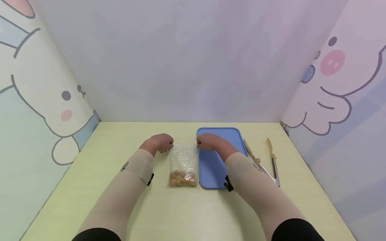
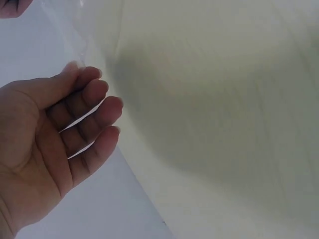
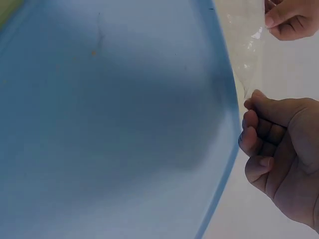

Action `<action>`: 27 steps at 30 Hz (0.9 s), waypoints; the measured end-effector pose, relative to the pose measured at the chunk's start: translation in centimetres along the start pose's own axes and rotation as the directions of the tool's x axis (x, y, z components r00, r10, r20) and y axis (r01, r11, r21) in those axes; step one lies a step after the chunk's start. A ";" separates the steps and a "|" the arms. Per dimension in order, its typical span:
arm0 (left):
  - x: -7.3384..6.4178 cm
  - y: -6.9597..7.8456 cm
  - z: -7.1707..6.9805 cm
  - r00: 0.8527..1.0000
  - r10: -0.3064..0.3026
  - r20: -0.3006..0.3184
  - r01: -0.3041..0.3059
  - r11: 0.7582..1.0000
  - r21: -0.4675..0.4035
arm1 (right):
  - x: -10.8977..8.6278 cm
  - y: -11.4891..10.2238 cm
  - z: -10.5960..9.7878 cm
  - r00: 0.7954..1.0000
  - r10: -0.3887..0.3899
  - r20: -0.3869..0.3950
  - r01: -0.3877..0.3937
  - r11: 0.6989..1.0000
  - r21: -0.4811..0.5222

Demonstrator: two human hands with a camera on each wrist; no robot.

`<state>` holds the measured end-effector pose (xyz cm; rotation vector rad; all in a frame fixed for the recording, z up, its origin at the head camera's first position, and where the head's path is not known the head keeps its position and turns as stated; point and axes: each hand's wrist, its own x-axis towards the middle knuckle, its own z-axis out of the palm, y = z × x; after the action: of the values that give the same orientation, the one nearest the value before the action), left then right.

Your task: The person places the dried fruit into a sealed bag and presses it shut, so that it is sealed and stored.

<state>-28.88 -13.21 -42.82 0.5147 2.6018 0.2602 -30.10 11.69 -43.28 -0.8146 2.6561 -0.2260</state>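
Note:
A clear plastic bag (image 1: 184, 162) lies on the table with several small round brown items (image 1: 182, 178) gathered at its near end; their exact kind is hard to tell. My left hand (image 1: 159, 143) pinches the bag's far left corner between thumb and forefinger. In the left wrist view the other fingers of that hand (image 2: 65, 119) are loosely bent, beside the bag's edge (image 2: 75, 30). At the far right corner, my right hand (image 1: 208, 141) pinches the film above the blue tray. The right wrist view shows this hand (image 3: 284, 144) with thumb and forefinger on the bag's tip (image 3: 246, 64).
To the right of the bag lies a blue rectangular tray (image 1: 211, 170), partly under my right arm. Further right, tongs (image 1: 273, 160) with beige tips rest spread on the pale yellow table (image 1: 120, 144). Walls with cartoon animals (image 1: 331, 63) enclose the table.

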 end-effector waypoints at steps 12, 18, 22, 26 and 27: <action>-0.7 -0.6 1.0 0.979 -0.048 -0.198 0.029 0.995 -0.095 | -1.2 0.3 0.4 0.980 0.135 -0.144 -0.121 0.987 0.103; -2.4 0.5 0.8 0.868 -0.010 -0.497 -0.088 0.981 -0.173 | -4.1 1.0 -0.1 0.933 0.165 -0.320 -0.119 0.980 0.160; -4.1 1.8 1.1 0.814 0.056 -0.578 -0.146 0.983 -0.110 | -6.7 1.1 -0.1 0.887 0.138 -0.441 -0.089 0.988 0.129; -5.8 3.1 2.1 0.804 0.112 -0.584 -0.170 0.984 -0.046 | -9.2 1.1 0.6 0.841 0.117 -0.527 -0.087 0.993 0.081; -6.1 3.4 2.5 0.801 0.121 -0.586 -0.172 0.985 -0.033 | -9.7 1.0 0.9 0.834 0.112 -0.540 -0.094 0.994 0.060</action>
<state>-21.60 -12.37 -41.54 0.6960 3.1264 0.6745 -22.79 18.03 -41.56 -0.6654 3.2050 -0.5432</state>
